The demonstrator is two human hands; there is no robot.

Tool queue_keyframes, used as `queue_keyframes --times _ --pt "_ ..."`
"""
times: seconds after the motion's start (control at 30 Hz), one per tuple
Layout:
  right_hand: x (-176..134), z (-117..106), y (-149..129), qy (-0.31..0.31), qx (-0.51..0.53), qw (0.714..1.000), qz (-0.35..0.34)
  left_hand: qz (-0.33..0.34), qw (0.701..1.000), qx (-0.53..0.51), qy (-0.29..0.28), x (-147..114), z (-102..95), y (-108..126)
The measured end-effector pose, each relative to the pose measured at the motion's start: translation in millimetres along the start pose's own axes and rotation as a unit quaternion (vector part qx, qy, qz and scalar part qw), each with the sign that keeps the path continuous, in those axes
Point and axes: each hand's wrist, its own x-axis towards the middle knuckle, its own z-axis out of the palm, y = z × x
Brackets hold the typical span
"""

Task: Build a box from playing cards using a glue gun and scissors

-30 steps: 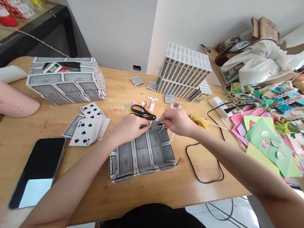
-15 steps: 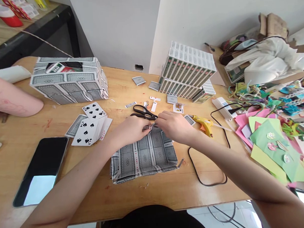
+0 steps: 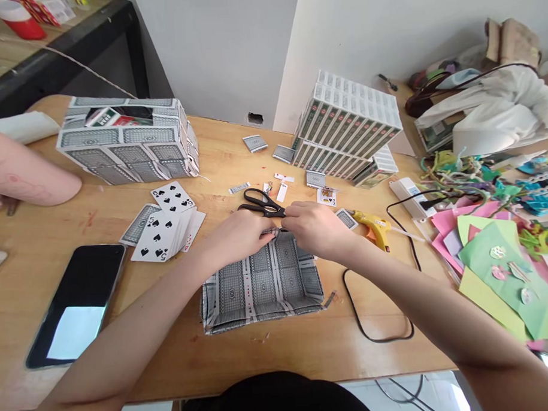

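An open box made of playing cards [image 3: 263,284] lies on the table before me, its grey patterned card backs facing inward. My left hand [image 3: 243,235] pinches the far rim of this box near its middle. Close beside it, my right hand [image 3: 317,228] is closed on the same rim, fingers bent down over it. The fingertips nearly meet, and what lies between them is partly hidden. Just beyond the hands rest black-handled scissors [image 3: 260,205], their blades hidden behind my right hand. A yellow glue gun [image 3: 377,229] lies right of my right hand.
A larger card-covered box [image 3: 128,144] stands back left, near another person's arm [image 3: 34,169]. Loose playing cards [image 3: 162,227] and a phone [image 3: 75,305] lie left. Stacked card packs [image 3: 347,128] stand at the back. A black cable [image 3: 356,313], power strip [image 3: 411,195] and coloured paper [image 3: 496,269] are right.
The view has shifted slightly, moving most things a little to the right in the picture. Both hands stay at the far rim, with only small finger movement.
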Motion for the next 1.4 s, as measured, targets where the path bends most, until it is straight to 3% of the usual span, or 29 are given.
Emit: queue_keyframes --times 0.2,0.33,0.57,1.07,1.2,1.4 --pt "-3.4 -19.6 -3.6 -0.028 0.025 0.998 0.052 -0.003 1.000 -0.015 0.005 -0.1 1.5 -0.5" --pt "-2.5 -20.7 -5.9 -0.018 -0.001 0.996 0.088 0.005 1.000 -0.022 0.007 0.0 1.8 -0.6" --pt "-3.7 -9.0 -6.7 0.014 -0.003 0.996 0.087 -0.007 1.000 -0.025 -0.005 -0.9 -1.2 1.0" --pt "-1.5 -8.0 -6.7 -0.036 -0.009 0.997 0.067 -0.007 0.999 -0.032 -0.010 0.0 -1.8 1.0" --pt "-5.1 -11.4 -5.7 0.003 0.029 0.997 0.076 -0.005 0.999 -0.049 0.004 -1.1 -1.6 1.6" --pt "-3.1 -3.6 -13.5 0.036 -0.002 0.997 0.062 -0.004 0.999 -0.053 0.005 -0.9 -1.8 1.5"
